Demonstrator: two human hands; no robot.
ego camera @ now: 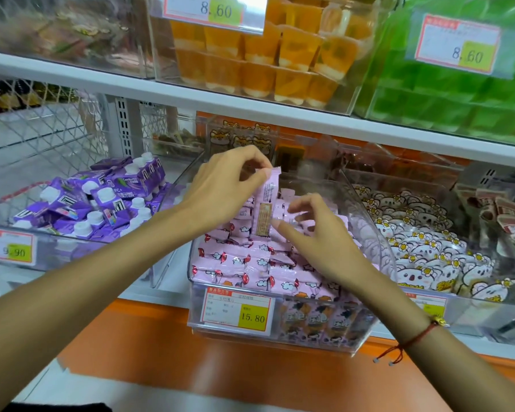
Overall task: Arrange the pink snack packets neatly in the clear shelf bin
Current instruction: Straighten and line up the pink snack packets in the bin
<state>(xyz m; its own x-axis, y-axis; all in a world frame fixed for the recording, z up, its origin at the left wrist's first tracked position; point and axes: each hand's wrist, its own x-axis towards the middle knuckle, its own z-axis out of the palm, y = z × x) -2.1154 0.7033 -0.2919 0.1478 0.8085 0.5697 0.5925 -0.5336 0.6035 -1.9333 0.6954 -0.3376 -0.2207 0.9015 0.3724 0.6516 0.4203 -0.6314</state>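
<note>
Pinched at its top seam between thumb and fingertips, a single pink packet (264, 203) hangs upright from the left hand (220, 188) above the clear shelf bin (369, 209), back label facing the camera, apparently held end-on so it can be slotted in with the rest. The right hand (315, 236) holds nothing; its fingers are loosely spread, fingertips at the heap just beside the raised packet, probably steadying a gap for it. Below, the pink snack packets (244, 263) fill the bin, the front ones lying in rough rows, too many and too overlapped to count. One price tag (237, 312) fronts the bin. Purple cartons (101, 200) sit in the left bin, koala-print packets (422, 251) in the right.
</note>
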